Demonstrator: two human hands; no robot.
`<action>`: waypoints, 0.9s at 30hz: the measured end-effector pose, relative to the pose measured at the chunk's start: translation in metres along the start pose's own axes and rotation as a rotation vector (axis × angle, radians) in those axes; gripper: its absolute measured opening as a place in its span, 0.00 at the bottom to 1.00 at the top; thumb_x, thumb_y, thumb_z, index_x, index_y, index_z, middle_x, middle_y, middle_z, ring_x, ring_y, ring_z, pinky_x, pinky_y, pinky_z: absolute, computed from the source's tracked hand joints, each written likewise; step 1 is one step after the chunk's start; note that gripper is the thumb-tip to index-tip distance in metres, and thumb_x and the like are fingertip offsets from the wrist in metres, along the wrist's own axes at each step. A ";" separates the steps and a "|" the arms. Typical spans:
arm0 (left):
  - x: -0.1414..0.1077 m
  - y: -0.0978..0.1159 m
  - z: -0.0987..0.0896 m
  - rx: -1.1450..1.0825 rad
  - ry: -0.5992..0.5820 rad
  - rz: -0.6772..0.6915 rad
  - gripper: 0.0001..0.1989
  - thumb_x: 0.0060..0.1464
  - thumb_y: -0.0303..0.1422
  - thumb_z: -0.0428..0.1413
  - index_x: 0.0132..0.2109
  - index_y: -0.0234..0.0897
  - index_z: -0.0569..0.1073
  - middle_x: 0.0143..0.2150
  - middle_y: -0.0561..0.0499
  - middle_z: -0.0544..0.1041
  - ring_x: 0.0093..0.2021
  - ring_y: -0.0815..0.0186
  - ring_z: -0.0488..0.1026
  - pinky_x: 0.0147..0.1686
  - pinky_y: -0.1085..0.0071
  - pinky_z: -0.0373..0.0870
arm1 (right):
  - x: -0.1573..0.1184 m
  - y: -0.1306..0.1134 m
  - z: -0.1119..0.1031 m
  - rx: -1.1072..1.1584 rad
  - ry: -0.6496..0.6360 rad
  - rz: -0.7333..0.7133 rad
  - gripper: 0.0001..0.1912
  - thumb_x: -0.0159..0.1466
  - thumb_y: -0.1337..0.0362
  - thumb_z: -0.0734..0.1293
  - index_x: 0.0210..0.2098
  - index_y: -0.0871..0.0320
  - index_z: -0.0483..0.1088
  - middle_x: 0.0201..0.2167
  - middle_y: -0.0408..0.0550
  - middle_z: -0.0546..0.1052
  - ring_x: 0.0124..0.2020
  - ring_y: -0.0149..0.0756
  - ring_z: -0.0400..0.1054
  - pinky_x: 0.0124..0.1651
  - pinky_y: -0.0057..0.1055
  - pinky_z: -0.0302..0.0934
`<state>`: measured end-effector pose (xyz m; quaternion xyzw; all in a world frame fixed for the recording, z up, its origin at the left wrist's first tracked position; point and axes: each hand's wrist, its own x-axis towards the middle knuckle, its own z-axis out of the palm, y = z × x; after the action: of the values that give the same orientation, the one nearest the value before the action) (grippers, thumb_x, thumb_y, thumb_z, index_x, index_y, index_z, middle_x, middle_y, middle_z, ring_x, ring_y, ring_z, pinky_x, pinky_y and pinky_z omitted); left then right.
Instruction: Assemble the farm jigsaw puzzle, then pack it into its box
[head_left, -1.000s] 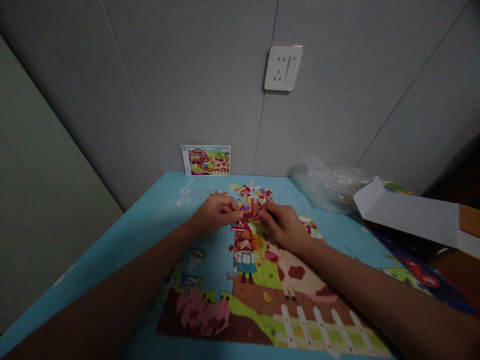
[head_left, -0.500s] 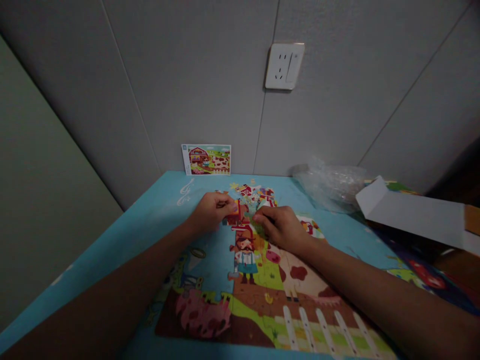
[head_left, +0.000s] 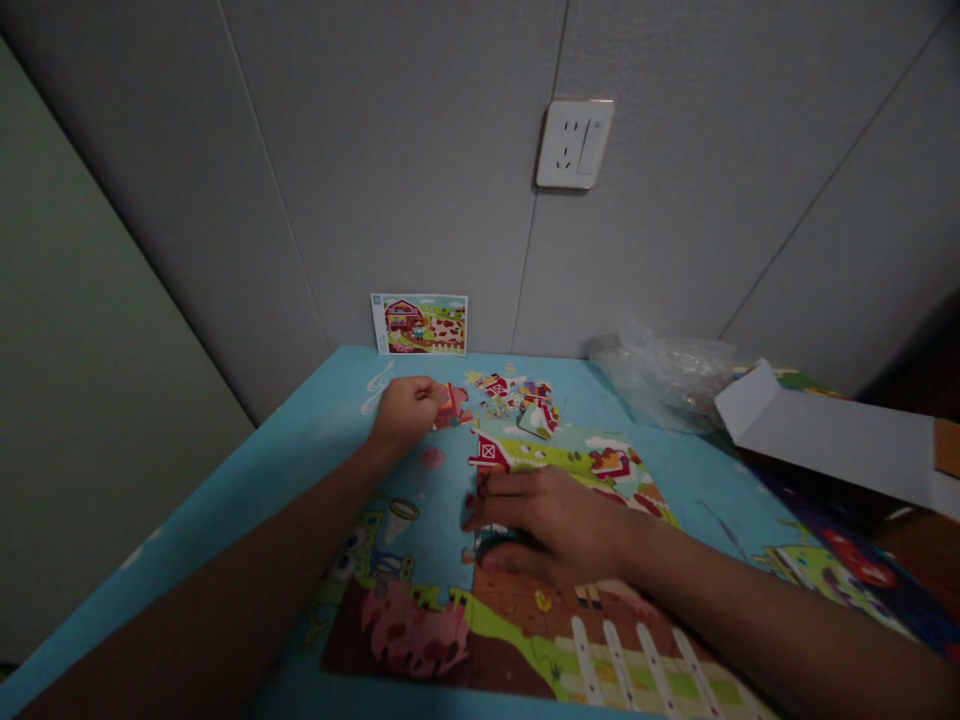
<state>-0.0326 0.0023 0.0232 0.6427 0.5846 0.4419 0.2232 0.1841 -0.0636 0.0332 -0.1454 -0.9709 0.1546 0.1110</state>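
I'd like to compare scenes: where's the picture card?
In the head view, the picture card stands left of centre at the far edge of the table, against the wall, below-left of the socket.

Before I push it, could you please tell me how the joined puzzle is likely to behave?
The joined puzzle would probably slide without tipping, as it lies flat. It could flex or come apart, being visibly interlocked. It should be light for its spread, as it looks thin.
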 end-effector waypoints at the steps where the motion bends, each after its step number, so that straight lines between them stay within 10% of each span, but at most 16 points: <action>1: -0.001 0.001 0.000 0.030 -0.049 0.016 0.13 0.46 0.36 0.50 0.20 0.34 0.69 0.17 0.55 0.65 0.21 0.70 0.62 0.22 0.74 0.54 | 0.000 0.000 0.000 0.013 -0.002 -0.010 0.16 0.66 0.56 0.62 0.47 0.58 0.71 0.40 0.50 0.75 0.39 0.35 0.70 0.41 0.30 0.62; 13: -0.006 0.001 -0.002 0.159 -0.505 0.114 0.17 0.45 0.34 0.51 0.13 0.35 0.61 0.14 0.56 0.57 0.19 0.72 0.54 0.22 0.72 0.50 | 0.004 0.000 -0.009 0.021 -0.079 -0.081 0.07 0.61 0.66 0.66 0.39 0.58 0.73 0.34 0.47 0.75 0.36 0.34 0.67 0.37 0.29 0.59; 27: -0.014 0.012 -0.011 0.665 -0.426 0.250 0.17 0.49 0.42 0.56 0.20 0.36 0.71 0.24 0.50 0.75 0.32 0.62 0.68 0.40 0.63 0.54 | -0.001 0.010 0.009 -0.030 0.188 -0.013 0.10 0.64 0.65 0.61 0.29 0.58 0.71 0.27 0.46 0.70 0.28 0.32 0.63 0.32 0.30 0.55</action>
<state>-0.0337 -0.0161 0.0341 0.8230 0.5536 0.1098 0.0640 0.1855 -0.0573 0.0209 -0.1545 -0.9594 0.1250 0.2003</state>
